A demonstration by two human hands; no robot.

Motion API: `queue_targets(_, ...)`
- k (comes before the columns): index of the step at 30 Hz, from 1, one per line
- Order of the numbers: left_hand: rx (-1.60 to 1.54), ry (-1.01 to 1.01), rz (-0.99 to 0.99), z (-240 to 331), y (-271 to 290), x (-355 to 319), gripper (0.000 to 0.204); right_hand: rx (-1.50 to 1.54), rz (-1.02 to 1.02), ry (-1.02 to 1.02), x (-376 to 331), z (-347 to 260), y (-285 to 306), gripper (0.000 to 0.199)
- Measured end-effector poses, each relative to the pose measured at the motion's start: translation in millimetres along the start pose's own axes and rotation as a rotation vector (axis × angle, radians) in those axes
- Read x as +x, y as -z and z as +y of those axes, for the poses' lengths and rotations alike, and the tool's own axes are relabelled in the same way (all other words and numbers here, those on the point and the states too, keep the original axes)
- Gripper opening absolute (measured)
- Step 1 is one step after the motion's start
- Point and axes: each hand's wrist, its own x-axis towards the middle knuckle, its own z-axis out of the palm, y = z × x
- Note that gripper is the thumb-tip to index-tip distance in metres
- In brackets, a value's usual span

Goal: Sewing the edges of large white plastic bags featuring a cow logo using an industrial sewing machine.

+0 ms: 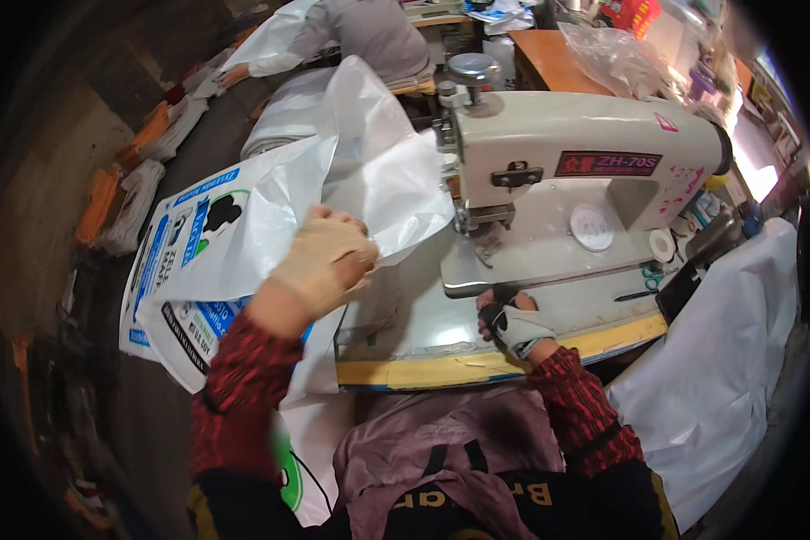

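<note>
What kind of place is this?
Probably a small sewing workshop or factory dealing in plastic sacks. A big industrial-looking sewing machine stands on a worktable, a printed white sack is in the left hand, and another person works with similar white material beyond.

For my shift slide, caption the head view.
Left grip on a white printed sack, right grip close by the sewing machine.

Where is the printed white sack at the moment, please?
In the head view, the printed white sack is left of the sewing machine, with the left hand closed on it.
</note>
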Motion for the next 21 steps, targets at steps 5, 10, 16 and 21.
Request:
queue_targets(5, -0.096, -0.054, 0.305, 20, 104, -82, 0.018, -0.508, 0.157, 1.037, -50, -122, -37, 0.054)
queue_targets(10, -0.038, -0.131, 0.563, 26, 123, -111, 0.028, -0.676, -0.056, 1.208, -72, -173, -69, 0.052)
queue_targets(16, -0.648, 0.665, 1.206, 62, -31, -199, 0.034, -0.702, -0.094, 1.127, -112, -178, -72, 0.035)
queue_targets(21, -2.853, 0.922, 0.261, 98, -236, -279, 0.046, -1.107, 0.353, 1.278, -106, -216, -49, 0.042)
